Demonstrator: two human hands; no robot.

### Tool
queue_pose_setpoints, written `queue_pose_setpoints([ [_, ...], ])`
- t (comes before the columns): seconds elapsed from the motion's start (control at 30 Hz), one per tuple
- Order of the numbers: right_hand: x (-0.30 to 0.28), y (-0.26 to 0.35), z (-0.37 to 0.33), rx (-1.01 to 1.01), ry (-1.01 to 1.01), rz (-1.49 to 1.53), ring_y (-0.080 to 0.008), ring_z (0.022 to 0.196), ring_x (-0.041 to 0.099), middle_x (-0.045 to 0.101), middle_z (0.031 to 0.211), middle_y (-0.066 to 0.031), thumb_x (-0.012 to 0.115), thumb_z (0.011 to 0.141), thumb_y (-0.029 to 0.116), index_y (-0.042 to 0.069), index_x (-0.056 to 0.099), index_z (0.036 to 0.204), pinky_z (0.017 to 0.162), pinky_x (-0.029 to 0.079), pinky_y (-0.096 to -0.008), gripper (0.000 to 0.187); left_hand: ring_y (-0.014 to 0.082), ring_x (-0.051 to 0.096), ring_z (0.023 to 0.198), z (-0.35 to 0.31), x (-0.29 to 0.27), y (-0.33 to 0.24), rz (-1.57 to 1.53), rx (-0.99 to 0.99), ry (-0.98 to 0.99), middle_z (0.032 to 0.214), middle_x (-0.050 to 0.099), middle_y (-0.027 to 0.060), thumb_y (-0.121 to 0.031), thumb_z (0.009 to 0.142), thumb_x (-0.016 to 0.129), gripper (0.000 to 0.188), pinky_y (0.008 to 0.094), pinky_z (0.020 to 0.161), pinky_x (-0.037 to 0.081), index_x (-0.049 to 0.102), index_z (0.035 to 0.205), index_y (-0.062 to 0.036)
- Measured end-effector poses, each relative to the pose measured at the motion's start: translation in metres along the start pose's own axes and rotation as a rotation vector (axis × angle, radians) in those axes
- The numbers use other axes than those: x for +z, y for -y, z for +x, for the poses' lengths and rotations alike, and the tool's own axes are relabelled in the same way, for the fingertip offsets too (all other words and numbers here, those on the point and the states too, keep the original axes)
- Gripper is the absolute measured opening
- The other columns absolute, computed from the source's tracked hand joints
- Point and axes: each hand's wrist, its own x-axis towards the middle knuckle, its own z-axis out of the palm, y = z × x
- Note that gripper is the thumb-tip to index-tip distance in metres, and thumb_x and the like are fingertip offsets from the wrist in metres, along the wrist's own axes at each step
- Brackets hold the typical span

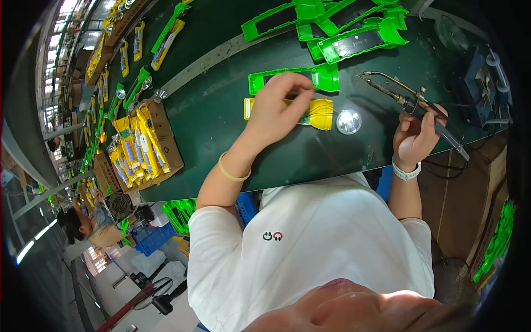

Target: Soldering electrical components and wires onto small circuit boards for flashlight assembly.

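My right hand (416, 138) grips a soldering iron (412, 105) with a thin brass-coloured tube along it. The iron's tip points left over the table. My left hand (278, 108) is closed, thumb and fingers curled together; whatever they pinch is hidden. Under it lies a yellow plastic housing (321, 114) with thin wires at its right part, its middle partly covered by the hand. Just beyond is a green plastic housing (327, 77), also partly behind my fingers. A shiny round reflector (348, 122) lies by the yellow housing's right end.
Several green housings (359, 44) are piled at the far side. A cardboard box (166, 141) of yellow parts stands at left. A dark blue device (470, 83) sits at right. Beyond a metal rail (204, 63) lie more parts. Another person (88, 227) works at far left.
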Motion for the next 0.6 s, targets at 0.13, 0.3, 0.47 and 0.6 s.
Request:
queue_pose_setpoints([
  [0.13, 0.004, -0.005, 0.001, 0.031, -0.109, 0.011, -0.0112, 0.052, 0.043, 0.05, 0.077, -0.0087, 0.049, 0.087, 0.013, 0.004, 0.042, 0.097, 0.045, 0.037, -0.0213, 0.015, 0.021, 0.048, 0.06, 0.001, 0.011, -0.004, 0.481, 0.077, 0.08, 0.062, 0.05, 0.0053, -0.012, 0.072, 0.065, 0.014, 0.0326, 0.057, 0.04, 0.061, 0.082, -0.0037],
  [0.3, -0.001, -0.006, 0.001, 0.057, -0.006, 0.011, -0.0106, 0.051, 0.042, 0.05, 0.075, -0.0079, 0.048, 0.087, 0.012, 0.004, 0.041, 0.098, 0.045, 0.037, -0.0213, 0.016, 0.0226, 0.051, 0.069, -0.009, 0.013, 0.014, 0.295, 0.185, -0.04, 0.07, 0.053, 0.0067, -0.007, 0.071, 0.065, 0.005, 0.0322, 0.061, 0.04, 0.062, 0.076, -0.0047],
  [0.47, 0.008, -0.005, 0.0, 0.148, -0.041, -0.048, -0.0102, 0.05, 0.043, 0.047, 0.071, -0.006, 0.05, 0.087, 0.012, 0.004, 0.041, 0.094, 0.045, 0.037, -0.0208, 0.014, 0.0258, 0.055, 0.08, -0.007, 0.011, 0.019, 0.438, 0.208, -0.24, 0.086, 0.059, 0.0104, -0.006, 0.074, 0.062, 0.009, 0.0318, 0.069, 0.045, 0.062, 0.083, -0.0043],
  [0.6, 0.003, -0.004, -0.002, 0.154, 0.025, -0.08, -0.0101, 0.05, 0.044, 0.046, 0.07, -0.0056, 0.052, 0.086, 0.013, 0.004, 0.04, 0.094, 0.044, 0.037, -0.0203, 0.016, 0.0264, 0.057, 0.068, -0.005, -0.002, 0.018, 0.367, 0.082, 0.007, 0.073, 0.06, 0.0093, -0.007, 0.075, 0.062, 0.009, 0.0333, 0.065, 0.047, 0.062, 0.084, -0.0052],
])
